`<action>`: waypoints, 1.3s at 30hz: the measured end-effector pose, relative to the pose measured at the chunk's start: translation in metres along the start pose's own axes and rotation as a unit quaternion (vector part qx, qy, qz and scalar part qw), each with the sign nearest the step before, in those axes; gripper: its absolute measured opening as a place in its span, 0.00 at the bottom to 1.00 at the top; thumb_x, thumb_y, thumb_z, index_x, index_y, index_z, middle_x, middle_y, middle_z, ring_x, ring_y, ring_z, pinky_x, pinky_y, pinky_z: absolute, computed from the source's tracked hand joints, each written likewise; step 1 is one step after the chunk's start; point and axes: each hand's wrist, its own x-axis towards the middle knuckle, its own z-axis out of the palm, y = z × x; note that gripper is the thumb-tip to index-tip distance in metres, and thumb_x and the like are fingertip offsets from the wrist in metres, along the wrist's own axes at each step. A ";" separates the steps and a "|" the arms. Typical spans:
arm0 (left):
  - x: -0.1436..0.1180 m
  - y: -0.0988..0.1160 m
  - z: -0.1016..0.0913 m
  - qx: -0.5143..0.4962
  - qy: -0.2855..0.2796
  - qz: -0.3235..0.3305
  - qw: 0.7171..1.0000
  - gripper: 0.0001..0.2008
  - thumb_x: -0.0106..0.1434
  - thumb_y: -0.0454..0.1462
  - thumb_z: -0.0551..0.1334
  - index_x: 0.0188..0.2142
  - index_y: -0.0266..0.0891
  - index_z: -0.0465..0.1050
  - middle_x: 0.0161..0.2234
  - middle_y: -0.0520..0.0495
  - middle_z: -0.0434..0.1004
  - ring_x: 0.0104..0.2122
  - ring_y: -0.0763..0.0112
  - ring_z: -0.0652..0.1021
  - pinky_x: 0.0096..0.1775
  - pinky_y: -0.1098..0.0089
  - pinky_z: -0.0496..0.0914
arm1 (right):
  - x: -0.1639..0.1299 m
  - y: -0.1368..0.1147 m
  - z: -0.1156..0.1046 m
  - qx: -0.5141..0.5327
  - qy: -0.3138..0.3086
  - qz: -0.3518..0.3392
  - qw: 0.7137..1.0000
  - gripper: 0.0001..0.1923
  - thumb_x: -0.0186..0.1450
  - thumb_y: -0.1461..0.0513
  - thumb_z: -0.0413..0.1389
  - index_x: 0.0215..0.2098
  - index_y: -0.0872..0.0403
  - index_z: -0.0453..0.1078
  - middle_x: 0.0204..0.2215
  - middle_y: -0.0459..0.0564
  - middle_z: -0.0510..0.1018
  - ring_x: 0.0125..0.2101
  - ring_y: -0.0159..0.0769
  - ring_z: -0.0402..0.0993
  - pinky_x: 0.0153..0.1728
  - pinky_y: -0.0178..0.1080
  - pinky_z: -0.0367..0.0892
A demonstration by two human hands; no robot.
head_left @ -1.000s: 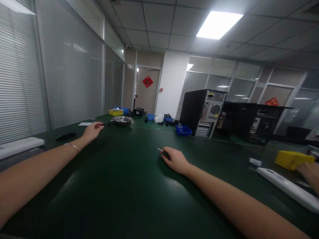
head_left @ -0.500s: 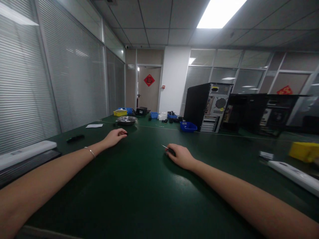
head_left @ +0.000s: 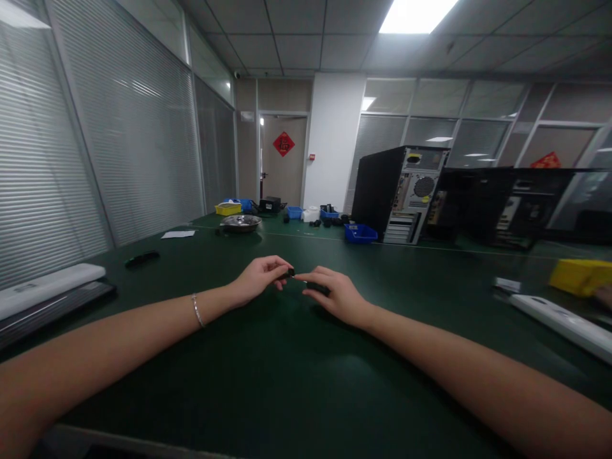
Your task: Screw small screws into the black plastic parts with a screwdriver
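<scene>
While the right hand point(head_left: 335, 294) grips a dark tool point(head_left: 318, 288), the left hand point(head_left: 261, 279) pinches a small black part point(head_left: 290, 273).

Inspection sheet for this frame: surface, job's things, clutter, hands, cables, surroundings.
Surface: dark green table, one long top.
Job's things: small black part pinched at the left fingertips; dark-handled tool under the right hand, its type too dark to tell.
Clutter: metal bowl, yellow bin, blue bin, white paper, black remote-like item, white keyboard, yellow box.
Hands: left hand and right hand meet mid-table, fingertips nearly touching.
Cables: nothing seen.
Surroundings: open computer tower, window blinds, door with a red ornament; another person's hand at the right edge.
</scene>
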 end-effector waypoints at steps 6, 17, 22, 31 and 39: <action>-0.003 0.006 0.006 0.009 0.003 0.002 1.000 0.16 0.61 0.42 0.58 0.43 0.32 0.71 0.35 0.45 0.73 0.31 0.71 0.74 0.36 0.67 0.70 | -0.001 0.003 0.001 -0.038 0.018 0.005 0.999 0.19 0.65 0.59 0.53 0.55 0.44 0.64 0.40 0.48 0.72 0.36 0.33 0.70 0.37 0.35 0.65; -0.009 0.006 0.009 0.103 -0.003 0.077 0.992 0.16 0.59 0.41 0.60 0.45 0.35 0.72 0.38 0.45 0.75 0.32 0.69 0.75 0.35 0.68 0.73 | -0.005 0.003 0.002 -0.143 0.038 -0.014 0.989 0.20 0.66 0.60 0.50 0.56 0.42 0.62 0.41 0.48 0.71 0.35 0.33 0.70 0.33 0.33 0.63; -0.014 0.008 0.009 0.164 0.017 0.091 0.982 0.16 0.59 0.42 0.60 0.44 0.36 0.73 0.35 0.46 0.76 0.26 0.72 0.75 0.32 0.69 0.72 | -0.004 0.001 0.002 -0.136 0.028 -0.022 0.990 0.21 0.66 0.60 0.50 0.57 0.43 0.60 0.41 0.48 0.72 0.36 0.34 0.70 0.34 0.34 0.63; -0.008 0.001 0.008 0.055 0.017 0.062 0.996 0.15 0.57 0.39 0.62 0.42 0.33 0.73 0.30 0.46 0.75 0.26 0.73 0.75 0.31 0.70 0.72 | -0.004 -0.003 0.004 -0.085 0.021 -0.006 0.996 0.22 0.67 0.62 0.49 0.59 0.44 0.57 0.39 0.47 0.72 0.36 0.32 0.69 0.36 0.32 0.64; -0.012 0.007 0.013 0.041 0.028 0.061 0.997 0.16 0.57 0.40 0.62 0.42 0.32 0.73 0.30 0.46 0.75 0.25 0.72 0.75 0.30 0.69 0.72 | -0.002 -0.007 0.004 -0.057 0.032 0.001 0.998 0.22 0.66 0.63 0.49 0.58 0.44 0.58 0.39 0.47 0.72 0.36 0.32 0.69 0.35 0.32 0.64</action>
